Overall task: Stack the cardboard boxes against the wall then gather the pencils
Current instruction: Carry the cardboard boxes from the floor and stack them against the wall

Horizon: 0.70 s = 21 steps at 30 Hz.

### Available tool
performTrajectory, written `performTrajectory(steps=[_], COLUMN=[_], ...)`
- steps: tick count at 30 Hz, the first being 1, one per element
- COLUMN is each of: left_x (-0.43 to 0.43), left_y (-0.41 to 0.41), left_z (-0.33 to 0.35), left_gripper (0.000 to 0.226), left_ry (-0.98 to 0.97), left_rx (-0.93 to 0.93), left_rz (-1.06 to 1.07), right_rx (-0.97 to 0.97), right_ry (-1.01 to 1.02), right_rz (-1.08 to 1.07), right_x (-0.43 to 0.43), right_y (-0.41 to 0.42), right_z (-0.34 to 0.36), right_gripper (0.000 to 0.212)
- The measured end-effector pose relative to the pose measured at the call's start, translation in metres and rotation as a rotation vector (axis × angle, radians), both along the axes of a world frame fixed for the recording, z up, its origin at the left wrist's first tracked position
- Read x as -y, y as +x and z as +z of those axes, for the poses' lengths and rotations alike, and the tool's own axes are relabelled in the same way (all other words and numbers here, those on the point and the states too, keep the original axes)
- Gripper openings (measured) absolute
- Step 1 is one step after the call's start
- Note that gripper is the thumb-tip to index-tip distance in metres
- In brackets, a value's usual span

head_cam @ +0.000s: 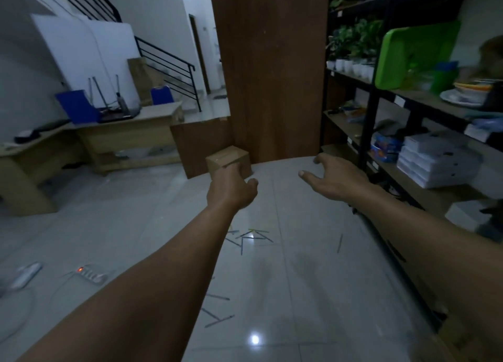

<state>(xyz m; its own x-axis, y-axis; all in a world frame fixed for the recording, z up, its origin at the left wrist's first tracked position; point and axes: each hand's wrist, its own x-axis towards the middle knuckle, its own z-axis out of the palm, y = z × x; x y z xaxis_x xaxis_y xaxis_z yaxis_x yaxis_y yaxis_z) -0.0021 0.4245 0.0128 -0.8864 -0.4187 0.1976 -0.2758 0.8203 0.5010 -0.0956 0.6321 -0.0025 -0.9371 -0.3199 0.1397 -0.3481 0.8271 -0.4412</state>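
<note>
A small cardboard box (pixel 231 157) stands on the tiled floor against the brown wooden wall panel (pixel 272 75). My left hand (pixel 231 188) is stretched out in front of its near face with the thumb spread; the fingertips are hidden behind the hand, so I cannot tell whether they touch the box. My right hand (pixel 336 177) hovers to the right with its fingers spread and holds nothing. Several pencils (pixel 253 236) lie scattered on the floor under my arms. One pencil (pixel 339 243) lies apart to the right, and more pencils (pixel 217 316) lie nearer to me.
A black shelf unit (pixel 367 133) with plants, stacked white packs and dishes lines the right side. A brown shape, perhaps another box (pixel 330 148), sits at its foot. Wooden desks (pixel 130 133) stand at the left. A power strip (pixel 91 276) and cables lie on the floor at the lower left.
</note>
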Motion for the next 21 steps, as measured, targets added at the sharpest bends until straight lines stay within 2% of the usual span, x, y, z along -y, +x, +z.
performTrajectory(steps=[12, 19, 21], left_x=[0.012, 0.045, 0.063], left_y=[-0.153, -0.265, -0.302], left_z=[0.016, 0.001, -0.007], left_gripper=[0.042, 0.052, 0.05], left_ry=[0.028, 0.04, 0.043], left_rx=[-0.048, -0.033, -0.043], left_rz=[0.13, 0.148, 0.14], right_rx=[-0.035, 0.001, 0.01], right_ry=[0.063, 0.085, 0.063], right_rz=[0.085, 0.108, 0.115], right_x=[0.014, 0.064, 0.083], right_y=[-0.177, -0.277, -0.31], right_z=[0.021, 0.005, -0.004], right_gripper=[0.069, 0.066, 0.072])
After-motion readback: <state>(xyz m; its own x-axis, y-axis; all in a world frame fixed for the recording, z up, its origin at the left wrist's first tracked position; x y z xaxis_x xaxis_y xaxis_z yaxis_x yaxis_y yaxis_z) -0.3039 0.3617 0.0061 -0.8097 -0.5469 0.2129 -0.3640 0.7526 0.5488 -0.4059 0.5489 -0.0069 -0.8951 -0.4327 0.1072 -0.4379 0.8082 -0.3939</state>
